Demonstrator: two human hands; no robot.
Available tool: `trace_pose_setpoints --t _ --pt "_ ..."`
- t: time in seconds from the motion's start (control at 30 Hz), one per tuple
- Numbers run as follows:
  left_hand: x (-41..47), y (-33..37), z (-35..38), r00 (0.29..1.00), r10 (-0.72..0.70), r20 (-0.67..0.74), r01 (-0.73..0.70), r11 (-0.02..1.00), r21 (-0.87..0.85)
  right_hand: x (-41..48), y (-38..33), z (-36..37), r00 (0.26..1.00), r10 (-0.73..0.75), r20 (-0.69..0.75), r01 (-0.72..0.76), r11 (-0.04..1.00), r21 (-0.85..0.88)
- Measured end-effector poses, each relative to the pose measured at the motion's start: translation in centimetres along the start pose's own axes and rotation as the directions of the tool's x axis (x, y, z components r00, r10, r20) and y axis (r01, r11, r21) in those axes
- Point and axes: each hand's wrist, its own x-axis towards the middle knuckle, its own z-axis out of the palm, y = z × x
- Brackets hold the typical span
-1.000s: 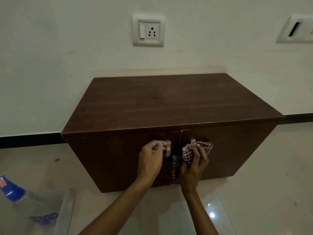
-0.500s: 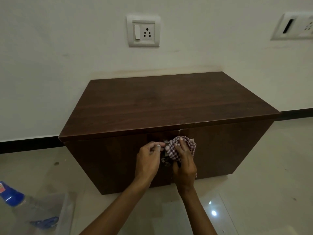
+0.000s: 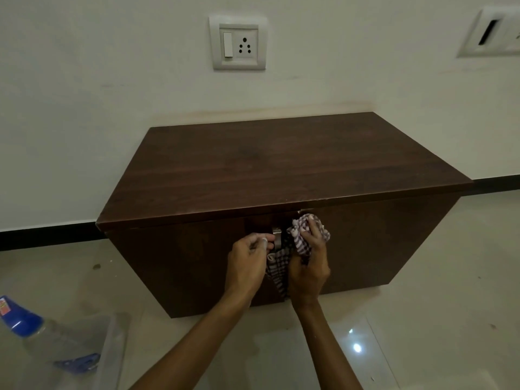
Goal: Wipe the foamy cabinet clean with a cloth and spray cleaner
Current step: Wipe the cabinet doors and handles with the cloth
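A low dark brown wooden cabinet stands on the floor against the wall, two doors facing me. My left hand grips the metal handle of the left door, fingers curled round it. My right hand holds a bunched checked cloth against the front where the two doors meet, near the top edge. A tail of the cloth hangs down between my hands. No foam shows on the cabinet top.
A clear plastic bottle with a blue label lies at the lower left in a transparent container. A white socket plate sits on the wall above the cabinet. Glossy tiled floor surrounds the cabinet.
My right hand with the cloth moved left from the right door's handle to the gap between the doors, then rose slightly. My left hand stayed on the left handle.
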Motion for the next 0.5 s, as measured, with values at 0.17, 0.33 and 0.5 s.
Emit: trace_pose_setpoints --t 0.17,0.33,0.5 --pt "-0.2 0.4 0.1 1.000 0.005 0.003 -0.005 1.000 -0.015 -2.5 1.1 -0.4 0.990 0.115 0.075 -0.113 0.993 -0.032" --pt "-0.1 -0.3 0.3 0.999 -0.048 0.005 0.048 0.999 0.002 -0.7 -0.9 -0.8 1.000 0.027 0.003 -0.027 0.997 0.070" --pt "0.9 -0.7 0.6 0.975 -0.206 0.079 0.214 0.970 -0.114 1.5 -1.1 -0.2 0.992 -0.091 0.089 0.092 0.996 -0.004"
